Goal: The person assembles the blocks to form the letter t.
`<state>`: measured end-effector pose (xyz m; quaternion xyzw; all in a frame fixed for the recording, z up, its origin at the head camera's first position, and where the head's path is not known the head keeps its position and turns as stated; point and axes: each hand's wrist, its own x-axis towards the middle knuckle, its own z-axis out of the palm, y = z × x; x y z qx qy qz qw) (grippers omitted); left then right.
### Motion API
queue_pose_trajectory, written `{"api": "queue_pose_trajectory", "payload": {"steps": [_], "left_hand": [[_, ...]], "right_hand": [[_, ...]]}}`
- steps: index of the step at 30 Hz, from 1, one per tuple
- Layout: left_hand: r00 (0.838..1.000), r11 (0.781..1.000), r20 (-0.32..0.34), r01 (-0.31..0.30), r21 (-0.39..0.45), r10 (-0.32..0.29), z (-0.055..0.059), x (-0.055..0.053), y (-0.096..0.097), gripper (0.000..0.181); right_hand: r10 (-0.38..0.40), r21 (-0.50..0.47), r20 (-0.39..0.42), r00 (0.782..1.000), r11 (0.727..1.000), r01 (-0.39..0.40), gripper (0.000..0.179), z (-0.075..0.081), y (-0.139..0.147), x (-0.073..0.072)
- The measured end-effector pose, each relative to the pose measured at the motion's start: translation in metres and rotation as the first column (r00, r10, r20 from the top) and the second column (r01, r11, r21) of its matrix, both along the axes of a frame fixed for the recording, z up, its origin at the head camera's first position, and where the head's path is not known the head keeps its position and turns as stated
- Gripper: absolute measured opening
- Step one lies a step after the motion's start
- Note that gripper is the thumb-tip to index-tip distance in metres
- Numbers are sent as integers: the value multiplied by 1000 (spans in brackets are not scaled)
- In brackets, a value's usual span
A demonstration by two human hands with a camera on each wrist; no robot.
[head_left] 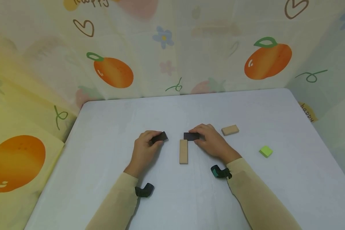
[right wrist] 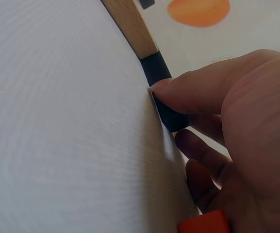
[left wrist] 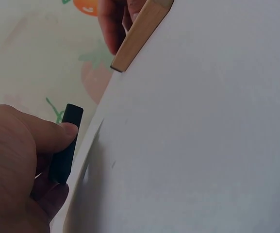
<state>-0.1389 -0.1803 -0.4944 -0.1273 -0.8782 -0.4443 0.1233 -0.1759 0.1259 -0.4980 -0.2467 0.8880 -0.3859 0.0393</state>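
My left hand (head_left: 143,150) pinches a small black block (head_left: 160,137) between thumb and fingers; in the left wrist view this black block (left wrist: 68,145) is tilted. To its right, my right hand (head_left: 212,142) grips a second black block (head_left: 191,136) at its right end. That block lies crosswise at the far end of a plain wooden block (head_left: 183,151), which points toward me on the table. In the right wrist view the second black block (right wrist: 160,80) meets the end of the wooden block (right wrist: 132,26). Fingers hide part of both black blocks.
Another plain wooden block (head_left: 230,130) lies right of my right hand, with a lime green block (head_left: 265,151) nearer me. A red piece (right wrist: 205,222) shows at the bottom of the right wrist view. White cloth covers the table (head_left: 103,127); a printed curtain (head_left: 175,57) hangs behind.
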Motion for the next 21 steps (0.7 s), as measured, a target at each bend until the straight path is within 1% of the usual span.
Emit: {"api": "queue_pose_trajectory", "payload": {"steps": [3,7,13,21], "left_hand": [[1000,1000,3,29,-10,-29,1,-2,5,34],[999,999,18,48,-25,-48,1,-5,12,34],[996,996,47,74,-45,-72,1,-13,22,33],[991,989,73,118,-88,-112,-2,-24,33,33]], "right_hand": [[-3,3,3,1000,1000,3,38,-1,1,0],[2,2,8,1000,1000,-2,38,0,1,0],[10,-10,-1,1000,1000,-10,37,1,1,0],[8,-18,-10,1000,1000,-8,37,3,0,2]]}}
